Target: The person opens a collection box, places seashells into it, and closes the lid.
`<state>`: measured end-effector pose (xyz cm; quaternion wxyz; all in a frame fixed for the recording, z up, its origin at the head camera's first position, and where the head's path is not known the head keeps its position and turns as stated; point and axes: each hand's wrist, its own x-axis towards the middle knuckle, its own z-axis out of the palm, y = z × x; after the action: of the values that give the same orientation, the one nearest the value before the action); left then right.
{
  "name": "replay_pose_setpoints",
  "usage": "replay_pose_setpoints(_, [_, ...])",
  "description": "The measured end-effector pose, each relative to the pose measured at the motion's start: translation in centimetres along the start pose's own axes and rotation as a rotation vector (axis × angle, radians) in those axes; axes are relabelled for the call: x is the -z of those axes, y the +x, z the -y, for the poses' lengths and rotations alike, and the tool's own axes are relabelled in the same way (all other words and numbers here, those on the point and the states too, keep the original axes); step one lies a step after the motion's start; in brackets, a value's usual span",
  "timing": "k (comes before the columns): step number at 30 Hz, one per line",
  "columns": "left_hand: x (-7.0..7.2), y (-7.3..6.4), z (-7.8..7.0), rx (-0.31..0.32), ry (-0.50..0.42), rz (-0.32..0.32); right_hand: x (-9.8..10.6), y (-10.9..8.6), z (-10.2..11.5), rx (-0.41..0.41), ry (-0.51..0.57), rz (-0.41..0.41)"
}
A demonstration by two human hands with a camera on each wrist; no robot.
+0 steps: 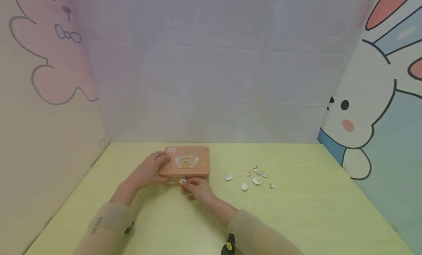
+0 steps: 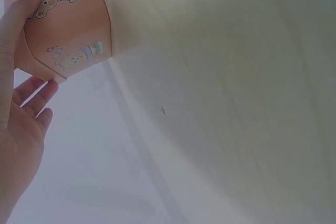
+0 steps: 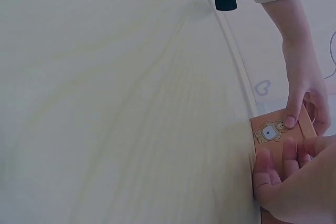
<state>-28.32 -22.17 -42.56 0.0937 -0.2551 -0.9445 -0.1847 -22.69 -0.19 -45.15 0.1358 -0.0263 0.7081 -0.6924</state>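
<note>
An orange tin box with a winged bear on its lid stands on the table, its lid down. My left hand grips the box's left front corner, thumb on the front wall and fingers over the lid and side. At the middle of the front, by a metal clasp, the thumb and fingertips of my right hand pinch a small white round piece with a dark mark. Its exact kind is unclear. In the right wrist view my right hand has curled fingers against the box front.
Several small white shell-like pieces lie scattered to the right of the box on the pale yellow table. Behind the table hangs a plain pale sheet. Side panels carry a cartoon bear and a rabbit.
</note>
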Motion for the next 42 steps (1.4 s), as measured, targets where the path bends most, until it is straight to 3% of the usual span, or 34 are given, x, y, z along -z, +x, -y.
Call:
replay_pose_setpoints(17, [1.7,0.1,-0.4,0.013,0.043,0.023,-0.3,-0.2,0.2,0.061,0.01,-0.025])
replay_pose_setpoints(28, [2.9,0.4,-0.2,-0.028,0.017,-0.007,-0.3,-0.3,1.7,0.049,0.094,0.047])
replay_pose_setpoints(37, [3.5,0.5,-0.7,0.006,-0.048,-0.07,0.2,-0.3,3.4,0.061,0.093,0.053])
replay_pose_setpoints(42, [3.1,0.5,-0.7,0.006,-0.073,-0.149,0.5,-0.2,3.9,0.056,0.069,0.046])
